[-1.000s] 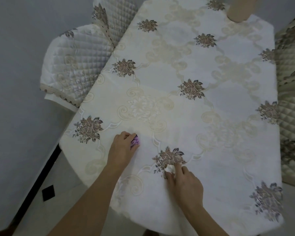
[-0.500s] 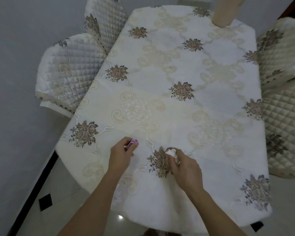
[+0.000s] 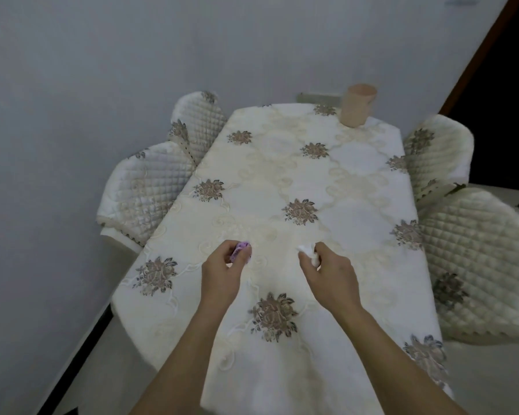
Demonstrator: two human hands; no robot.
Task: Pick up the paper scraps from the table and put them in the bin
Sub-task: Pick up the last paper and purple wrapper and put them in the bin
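Observation:
My left hand (image 3: 222,271) is closed around a crumpled purple paper scrap (image 3: 240,250), which pokes out between thumb and fingers. My right hand (image 3: 330,274) pinches a crumpled white paper scrap (image 3: 309,253) at the fingertips. Both hands hover just above the near half of the table (image 3: 357,223), which is covered by a cream cloth with brown flower embroidery. A beige cylindrical bin (image 3: 358,104) stands upright at the table's far end, right of centre. No other scraps show on the cloth.
Quilted cream chairs flank the table: two on the left (image 3: 150,187) and two on the right (image 3: 474,259). A grey wall runs along the left side. A dark doorway (image 3: 498,94) lies at the far right.
Both hands have lifted off the cloth with their scraps and moved forward. The view has tilted up, so the far end of the table and the whole bin now show.

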